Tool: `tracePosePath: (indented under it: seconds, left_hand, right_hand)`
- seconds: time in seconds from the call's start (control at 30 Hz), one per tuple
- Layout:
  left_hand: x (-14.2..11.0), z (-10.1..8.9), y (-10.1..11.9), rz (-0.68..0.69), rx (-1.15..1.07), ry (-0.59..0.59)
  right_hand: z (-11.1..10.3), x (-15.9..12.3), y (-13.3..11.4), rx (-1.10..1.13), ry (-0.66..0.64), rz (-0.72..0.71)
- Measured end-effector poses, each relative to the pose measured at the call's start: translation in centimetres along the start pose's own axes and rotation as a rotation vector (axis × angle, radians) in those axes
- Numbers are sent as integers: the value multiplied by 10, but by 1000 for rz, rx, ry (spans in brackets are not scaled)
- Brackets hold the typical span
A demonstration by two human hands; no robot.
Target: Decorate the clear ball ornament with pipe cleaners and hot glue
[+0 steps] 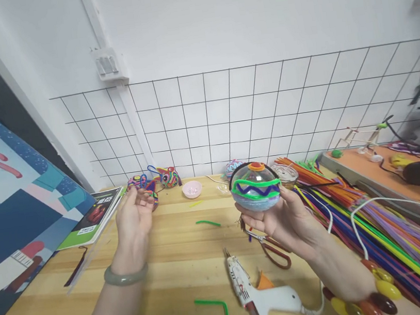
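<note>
While aloft, ball [256, 192] clear of tabletop [173, 259]

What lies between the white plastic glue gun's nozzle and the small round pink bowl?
In the head view, a short green strip, then, nearer the pink bowl, a thin yellow strip.

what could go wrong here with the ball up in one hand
The ball is held by the right hand alone, so it might slip. The glue gun lies with its nozzle exposed; if hot, it could burn on contact. Its cord, near the right forearm, might snag.
</note>
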State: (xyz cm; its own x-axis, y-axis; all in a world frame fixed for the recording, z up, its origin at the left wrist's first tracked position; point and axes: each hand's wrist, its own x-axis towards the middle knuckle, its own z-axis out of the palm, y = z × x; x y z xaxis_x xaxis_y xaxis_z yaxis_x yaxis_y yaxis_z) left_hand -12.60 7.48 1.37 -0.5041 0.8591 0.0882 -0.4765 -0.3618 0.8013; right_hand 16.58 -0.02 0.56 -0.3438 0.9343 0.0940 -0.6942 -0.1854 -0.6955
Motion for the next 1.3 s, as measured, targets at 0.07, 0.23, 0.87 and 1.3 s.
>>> tracePosePath:
  seconds: [0.07,0.23,0.87,1.3]
  left_hand:
    - [-11,6,-2,-37,23,-29]
    - [-54,25,-11,-186,282,-450]
    - [-105,39,-14,-381,143,-1204]
    - [-112,40,-22,-376,158,-1112]
  right_hand:
    - [-2,0,3,-28,-21,-17]
    - [0,-2,15,-179,-61,-80]
    - [-2,-2,23,-411,-102,-197]
    - [-1,-4,24,-441,-122,-159]
